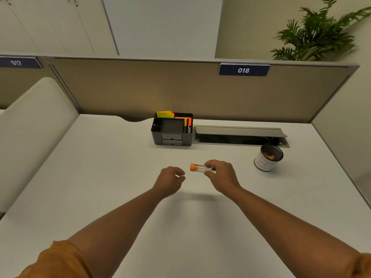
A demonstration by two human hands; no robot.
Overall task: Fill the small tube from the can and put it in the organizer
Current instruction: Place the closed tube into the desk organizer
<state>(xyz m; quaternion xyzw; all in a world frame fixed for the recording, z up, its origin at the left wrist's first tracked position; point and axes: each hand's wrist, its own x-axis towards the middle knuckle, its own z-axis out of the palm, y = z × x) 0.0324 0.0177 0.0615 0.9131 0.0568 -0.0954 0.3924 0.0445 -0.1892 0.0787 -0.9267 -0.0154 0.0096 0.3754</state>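
My right hand (219,173) holds a small clear tube (200,168) by its base, lying sideways above the desk with its orange cap pointing left. My left hand (172,178) hovers just left of the cap, fingers curled and apart, holding nothing. A black mesh can (268,158) with a white label stands to the right, with small orange-tan pieces inside. The black desk organizer (172,130) sits at the back of the desk, with sticky notes and pens in its rear slots.
A white desk (100,177) is bounded by a tan partition (140,87) behind. An open cable tray (241,136) lies right of the organizer. A pale chair back (34,121) rises at the left. A plant (317,35) stands beyond the partition.
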